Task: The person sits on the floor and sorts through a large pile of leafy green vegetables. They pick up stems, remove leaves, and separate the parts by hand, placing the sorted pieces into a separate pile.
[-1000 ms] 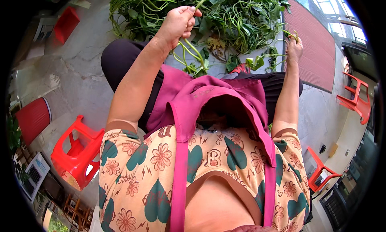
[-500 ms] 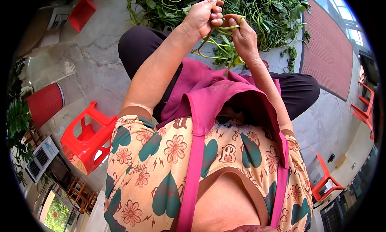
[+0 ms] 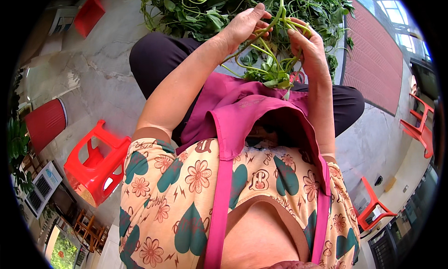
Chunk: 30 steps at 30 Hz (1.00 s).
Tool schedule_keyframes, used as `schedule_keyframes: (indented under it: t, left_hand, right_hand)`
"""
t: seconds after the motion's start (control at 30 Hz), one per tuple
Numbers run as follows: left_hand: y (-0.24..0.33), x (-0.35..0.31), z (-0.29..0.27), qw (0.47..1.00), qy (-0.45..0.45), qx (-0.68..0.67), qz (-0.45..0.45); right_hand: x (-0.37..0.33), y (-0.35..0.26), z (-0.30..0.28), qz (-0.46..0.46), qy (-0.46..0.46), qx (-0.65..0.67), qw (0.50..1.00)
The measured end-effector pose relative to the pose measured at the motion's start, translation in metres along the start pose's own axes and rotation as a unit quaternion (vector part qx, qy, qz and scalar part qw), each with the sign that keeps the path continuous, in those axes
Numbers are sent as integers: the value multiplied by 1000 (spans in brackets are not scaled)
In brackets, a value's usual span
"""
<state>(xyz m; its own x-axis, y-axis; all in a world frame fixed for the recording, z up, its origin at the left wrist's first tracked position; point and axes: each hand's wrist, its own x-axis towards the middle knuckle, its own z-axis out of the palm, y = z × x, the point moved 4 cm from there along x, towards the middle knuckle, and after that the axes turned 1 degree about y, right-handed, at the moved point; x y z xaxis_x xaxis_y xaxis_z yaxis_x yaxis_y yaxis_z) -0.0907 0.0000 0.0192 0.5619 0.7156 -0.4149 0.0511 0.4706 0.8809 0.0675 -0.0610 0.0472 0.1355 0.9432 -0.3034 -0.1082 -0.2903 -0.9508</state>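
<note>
My left hand (image 3: 246,26) is loosened beside a long green vine stem (image 3: 278,15), thumb raised and fingers apart, with the stem running past its fingertips. My right hand (image 3: 310,49) is closed on several thin leafy green stems, pinched between thumb and fingers. Below both hands, the leafy end (image 3: 270,73) of these vines hangs over the magenta apron (image 3: 233,99) in my lap. Just beyond my hands lies a big heap of leafy green vines (image 3: 205,17) on the floor.
A red plastic stool (image 3: 95,164) stands at my left, with a dark red chair back (image 3: 45,124) and a red bin (image 3: 88,16) farther off. A reddish mat (image 3: 373,59) lies to the right of the heap. Red chairs (image 3: 420,127) stand at the far right.
My left hand has loosened from its fist around the vine. My right hand has moved right and slightly down with the stems, and the leafy end has shifted right.
</note>
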Motion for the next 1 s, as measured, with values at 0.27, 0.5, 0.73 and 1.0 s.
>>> schedule_keyframes:
  t: [0.27,0.5,0.73,1.0]
  left_hand:
    - [-19,11,15,993,-28,117,22]
    - [-4,3,-1,999,-19,30,-34]
    - [-21,18,-2,995,-26,-85,-48]
    - [-24,17,1,993,75,-50,74]
  right_hand:
    - [11,16,-23,-231,148,-632,724]
    - [39,56,-192,-30,316,-629,710]
    - [21,45,-71,10,75,-6,997]
    - [4,67,46,126,-113,29,985]
